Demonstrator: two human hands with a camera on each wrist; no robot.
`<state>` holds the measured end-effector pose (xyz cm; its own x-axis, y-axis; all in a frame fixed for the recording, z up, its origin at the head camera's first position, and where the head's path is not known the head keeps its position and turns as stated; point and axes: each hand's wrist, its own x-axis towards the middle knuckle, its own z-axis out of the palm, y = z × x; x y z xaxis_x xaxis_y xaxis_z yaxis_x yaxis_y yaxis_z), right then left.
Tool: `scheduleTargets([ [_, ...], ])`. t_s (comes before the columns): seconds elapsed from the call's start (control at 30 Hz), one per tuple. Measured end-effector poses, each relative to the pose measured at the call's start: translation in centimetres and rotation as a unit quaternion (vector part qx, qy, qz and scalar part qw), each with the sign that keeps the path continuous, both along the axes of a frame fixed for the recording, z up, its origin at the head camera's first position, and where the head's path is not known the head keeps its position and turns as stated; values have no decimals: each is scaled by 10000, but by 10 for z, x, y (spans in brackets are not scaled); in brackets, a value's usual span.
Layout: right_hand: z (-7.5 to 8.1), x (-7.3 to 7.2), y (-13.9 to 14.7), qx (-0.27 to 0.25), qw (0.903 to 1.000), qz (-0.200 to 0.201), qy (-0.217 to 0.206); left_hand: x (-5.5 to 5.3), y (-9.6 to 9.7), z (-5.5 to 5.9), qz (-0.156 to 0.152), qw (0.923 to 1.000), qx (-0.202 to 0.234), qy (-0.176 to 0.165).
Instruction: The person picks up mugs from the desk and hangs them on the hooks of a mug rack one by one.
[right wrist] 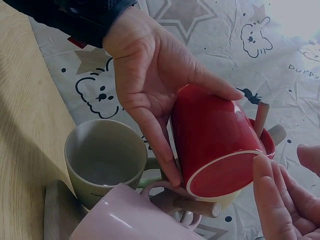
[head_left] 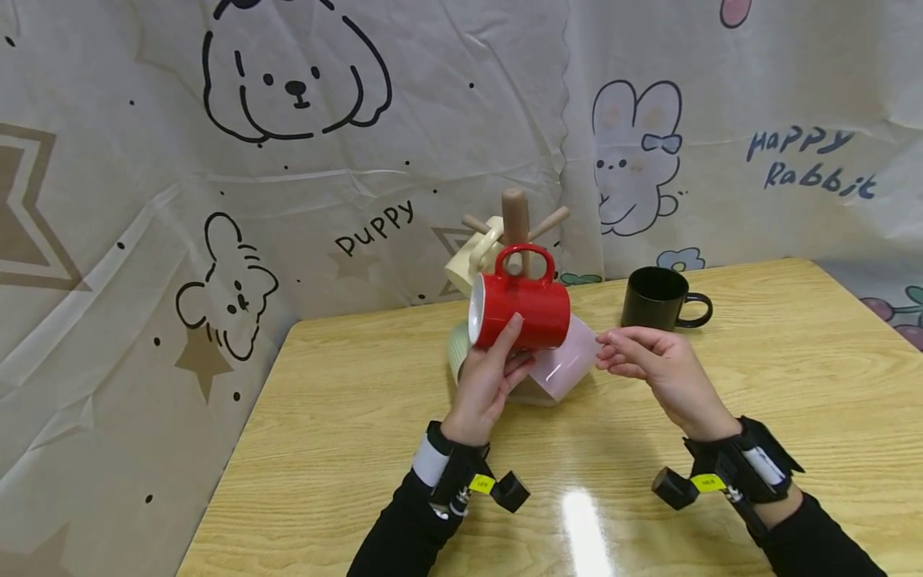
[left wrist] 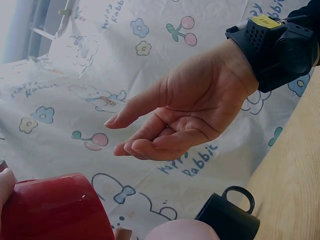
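Note:
A red mug [head_left: 526, 312], white inside, lies sideways with its handle up, in front of the post of a wooden mug rack [head_left: 515, 215]. My left hand [head_left: 485, 385] grips it from below, thumb on the near side. In the right wrist view a wooden peg stands by the red mug's handle; whether it passes through cannot be told. My right hand [head_left: 659, 373] holds nothing, its fingers loosely bent beside a pink mug [head_left: 566, 361] on the rack. A cream mug [head_left: 469, 260] hangs at upper left, and a green mug [right wrist: 105, 155] sits low on the left.
A black mug [head_left: 652, 298] stands upright at the back right of the wooden table [head_left: 346, 449], handle to the right. Behind the table hangs a printed cloth [head_left: 404, 88] with cartoon animals.

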<state>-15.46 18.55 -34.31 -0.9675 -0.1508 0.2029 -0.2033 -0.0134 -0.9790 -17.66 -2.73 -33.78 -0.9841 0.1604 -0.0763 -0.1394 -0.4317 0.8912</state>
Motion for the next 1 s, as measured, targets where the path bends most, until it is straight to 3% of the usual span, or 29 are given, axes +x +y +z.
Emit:
scheduleTargets([
  [0.33,-2,-3,1,-12,10000,10,13,3,-6,-1,-256,9996,-60,83],
  [0.57,-6,-7,1,201,9997,-109,-44,19,-40,-14,-885,9898,-1090,250],
  [0.73,7,-21,1,558,9969,-465,315,21,-65,-21,-769,9763,-1951,529],
  [0.8,18,-32,-1,875,9914,-766,594,19,-74,-21,-674,9597,-2611,793],
  [0.87,30,-46,-4,1465,9775,-1092,1052,18,-83,-19,-625,9305,-3415,1171],
  [0.93,43,-61,-7,2199,9523,-1361,1618,16,-91,-17,-572,8939,-4171,1539],
  [1.0,56,-77,-9,2969,9167,-1496,2216,16,-98,-15,-534,8541,-4815,1892],
])
